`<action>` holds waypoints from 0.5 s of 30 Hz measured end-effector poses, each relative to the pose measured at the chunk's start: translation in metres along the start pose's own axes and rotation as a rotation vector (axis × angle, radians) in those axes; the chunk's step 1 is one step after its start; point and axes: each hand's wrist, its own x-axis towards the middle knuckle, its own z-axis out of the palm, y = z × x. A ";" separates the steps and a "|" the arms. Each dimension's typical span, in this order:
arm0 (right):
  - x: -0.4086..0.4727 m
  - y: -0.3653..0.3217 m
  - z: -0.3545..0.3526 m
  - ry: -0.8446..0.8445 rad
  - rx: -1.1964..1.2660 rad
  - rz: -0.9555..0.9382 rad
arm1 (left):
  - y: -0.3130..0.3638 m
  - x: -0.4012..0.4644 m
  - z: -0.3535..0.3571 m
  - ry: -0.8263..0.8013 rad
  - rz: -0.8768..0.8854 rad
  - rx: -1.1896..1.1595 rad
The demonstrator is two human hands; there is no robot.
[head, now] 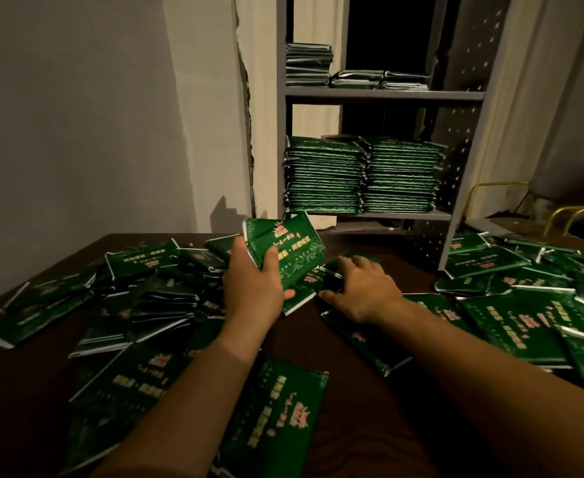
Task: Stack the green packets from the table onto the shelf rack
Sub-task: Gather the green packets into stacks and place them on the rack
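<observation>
Your left hand (pixel 254 282) grips a small bundle of green packets (pixel 285 251), thumb across the printed face and fingers curled behind, lifted clear of the table and tilted. Your right hand (pixel 361 288) lies palm down just beside that bundle, fingers spread over loose packets (pixel 321 281) on the tabletop; whether it pinches one I cannot tell.

Straight ahead of your grip, beyond the far table edge, stands the grey shelf rack (pixel 383 94). Its lower shelf holds two tall stacks (pixel 363 177) that nearly reach the board above, so I judge little room is left there. The upper shelf carries one short stack at the left and two lower ones (pixel 359 75) beside it, with plenty of open height above them; that looks like the place for your bundle.

Much is left. Packets sprawl on the dark table (pixel 349 343) to the left of your grip, in a heap to the right, and below your forearms.

Between your hands and the rack the way looks open, though the rack's front posts narrow the opening on either side, so bring the bundle in flat. Some packets at the left seem to lie near the table edge and might slide off if nudged.
</observation>
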 end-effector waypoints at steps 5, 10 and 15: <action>0.014 0.001 0.003 -0.010 -0.129 -0.007 | -0.008 0.000 0.003 0.016 0.031 0.105; -0.004 -0.001 -0.012 0.155 -0.376 -0.233 | -0.008 -0.001 0.001 0.056 0.115 0.118; -0.040 0.027 -0.030 0.359 -0.225 -0.390 | -0.004 -0.004 -0.002 0.095 0.170 0.119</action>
